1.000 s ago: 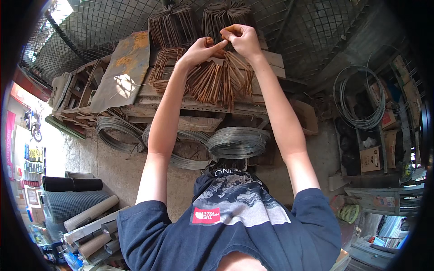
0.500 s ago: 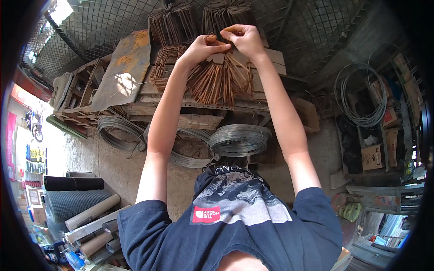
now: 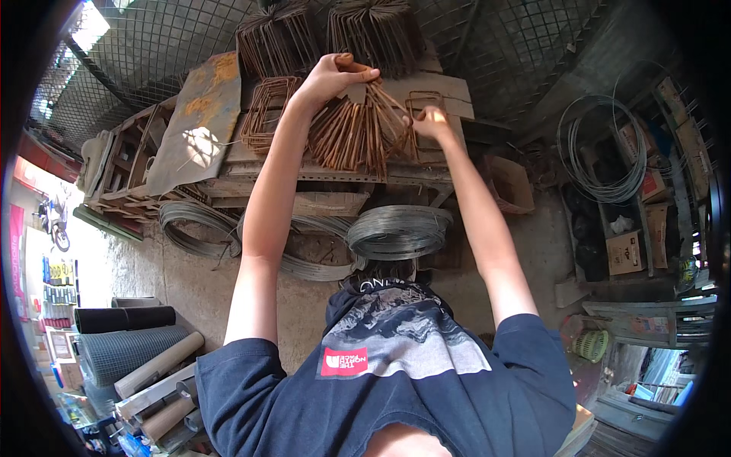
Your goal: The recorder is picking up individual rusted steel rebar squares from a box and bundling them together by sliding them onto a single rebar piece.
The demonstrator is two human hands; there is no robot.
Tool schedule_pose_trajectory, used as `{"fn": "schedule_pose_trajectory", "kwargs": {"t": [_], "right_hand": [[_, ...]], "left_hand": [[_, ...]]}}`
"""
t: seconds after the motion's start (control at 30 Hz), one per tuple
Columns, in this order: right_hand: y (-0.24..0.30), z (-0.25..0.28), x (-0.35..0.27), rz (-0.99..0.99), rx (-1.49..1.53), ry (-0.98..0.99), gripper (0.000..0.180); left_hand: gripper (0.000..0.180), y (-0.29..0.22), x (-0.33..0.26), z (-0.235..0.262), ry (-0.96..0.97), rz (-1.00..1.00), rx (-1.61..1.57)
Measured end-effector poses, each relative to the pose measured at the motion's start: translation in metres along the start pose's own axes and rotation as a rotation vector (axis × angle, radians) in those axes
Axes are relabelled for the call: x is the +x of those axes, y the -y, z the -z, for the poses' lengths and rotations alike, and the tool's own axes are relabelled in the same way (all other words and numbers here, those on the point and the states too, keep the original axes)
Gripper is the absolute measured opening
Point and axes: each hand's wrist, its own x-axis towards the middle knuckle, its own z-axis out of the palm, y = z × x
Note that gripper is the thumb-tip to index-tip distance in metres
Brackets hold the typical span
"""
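A fanned-out bundle of rusty rebar stirrups (image 3: 346,141) rests on the workbench (image 3: 259,185). My left hand (image 3: 339,79) is closed at the top of the bundle, thumb and fingers pinched on the gathered ends. To the right of the bundle, my right hand (image 3: 432,123) is closed with fingertips on a thin rusty rod of a stirrup. Beside that hand lies a rectangular stirrup (image 3: 415,97), partly covered by my fingers and wrist. Exactly which rod my right fingers grip is hard to make out.
Two stacks of rusty stirrups, one left (image 3: 278,42) and one right (image 3: 375,38), stand behind. More stirrups (image 3: 266,114) lie left, near a stained sheet (image 3: 199,114). Below the bench sit wire coils (image 3: 400,232). Mesh rolls (image 3: 129,350) are at lower left; a cardboard box (image 3: 509,185) is right.
My right hand has moved away from my left hand, down and right, to the bundle's right side. My left hand stays at the top of the bundle.
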Motion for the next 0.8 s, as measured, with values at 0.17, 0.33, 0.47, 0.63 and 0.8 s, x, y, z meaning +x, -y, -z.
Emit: {"fn": "schedule_pose_trajectory", "kwargs": {"t": [0.17, 0.33, 0.47, 0.63, 0.8], "right_hand": [[0.048, 0.017, -0.040, -0.100, 0.042, 0.184, 0.040], [0.052, 0.022, -0.043, -0.057, 0.012, 0.121, 0.028], [0.037, 0.014, -0.026, -0.172, 0.103, 0.049, 0.025], [0.033, 0.034, -0.017, -0.201, 0.508, 0.117, 0.022], [0.008, 0.086, -0.015, -0.146, 0.877, 0.107, 0.018]], "left_hand": [[0.028, 0.008, -0.014, 0.012, -0.025, 0.086, -0.104], [0.026, 0.013, -0.008, 0.011, -0.017, 0.061, -0.083], [0.030, 0.010, -0.003, 0.005, 0.003, 0.084, -0.191], [0.030, 0.015, -0.005, 0.010, -0.001, 0.113, -0.140], [0.029, 0.011, -0.008, 0.012, 0.009, 0.075, -0.168]]}}
